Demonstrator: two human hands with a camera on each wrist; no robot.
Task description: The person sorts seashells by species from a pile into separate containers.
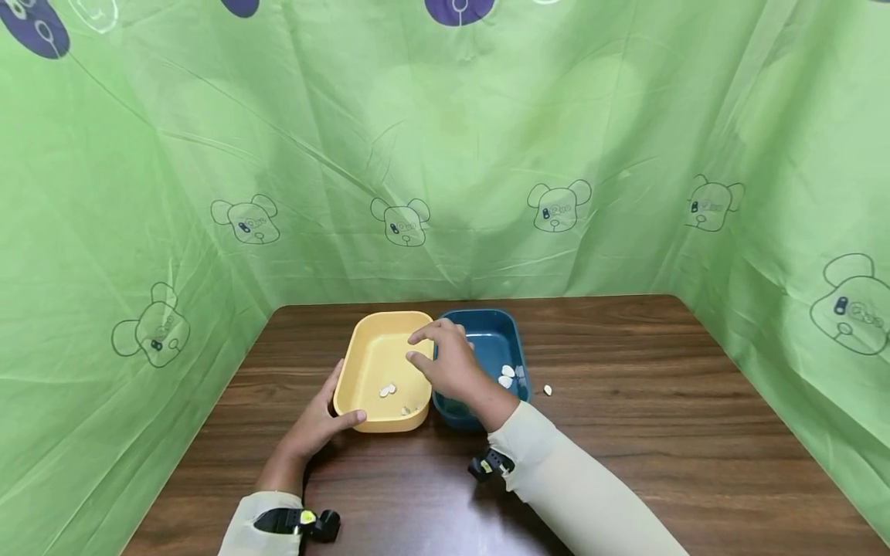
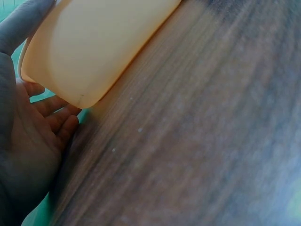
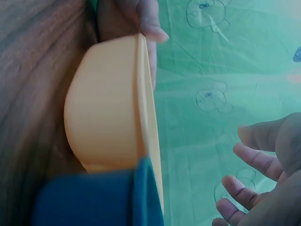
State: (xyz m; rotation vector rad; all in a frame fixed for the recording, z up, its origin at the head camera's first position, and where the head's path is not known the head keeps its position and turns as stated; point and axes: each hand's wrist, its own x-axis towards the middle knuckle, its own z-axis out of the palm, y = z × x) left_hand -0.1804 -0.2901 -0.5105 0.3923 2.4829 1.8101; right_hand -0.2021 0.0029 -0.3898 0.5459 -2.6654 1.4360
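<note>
A yellow plastic tray with rounded corners stands left of a blue tray. My left hand grips the yellow tray's near left corner, thumb at the rim and fingers along the outer wall. In the left wrist view those fingers show around the tray's side. Above the yellow tray's right rim hovers my right hand, thumb and fingers spread apart with nothing between them. A few small whitish flat pieces lie on the yellow tray's floor. Several larger white pieces lie in the blue tray, partly hidden by the right forearm.
Right of the blue tray, a single small whitish piece lies on the dark wooden table. Green cloth with printed bear heads hangs behind the table and along both sides. Both wrists wear black strapped cameras.
</note>
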